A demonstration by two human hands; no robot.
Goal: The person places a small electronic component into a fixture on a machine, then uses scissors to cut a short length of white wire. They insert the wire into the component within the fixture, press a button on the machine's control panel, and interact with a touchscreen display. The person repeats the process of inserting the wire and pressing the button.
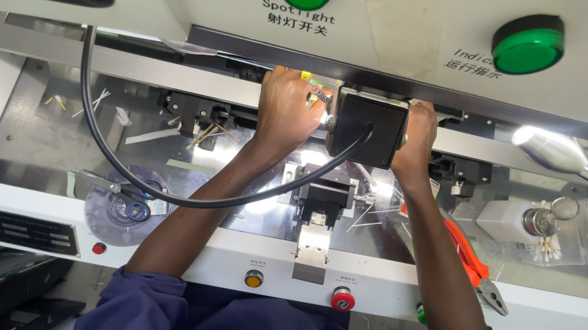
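Head view is showing both hands, the left hand [288, 107] and right hand [418, 140], apart and flanking the black box unit [366, 128] at the machine's far edge, steadying it; grip closure is unclear.

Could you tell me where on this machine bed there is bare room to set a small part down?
Barest is the metal plate at far left, between the black cable and the frame, with only scraps. The centre is crowded by the left hand, right hand and black box; pliers and bottle fill the right.

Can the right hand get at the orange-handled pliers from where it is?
Probably yes. The right hand rests on the black box; the pliers lie uncovered beside that forearm.
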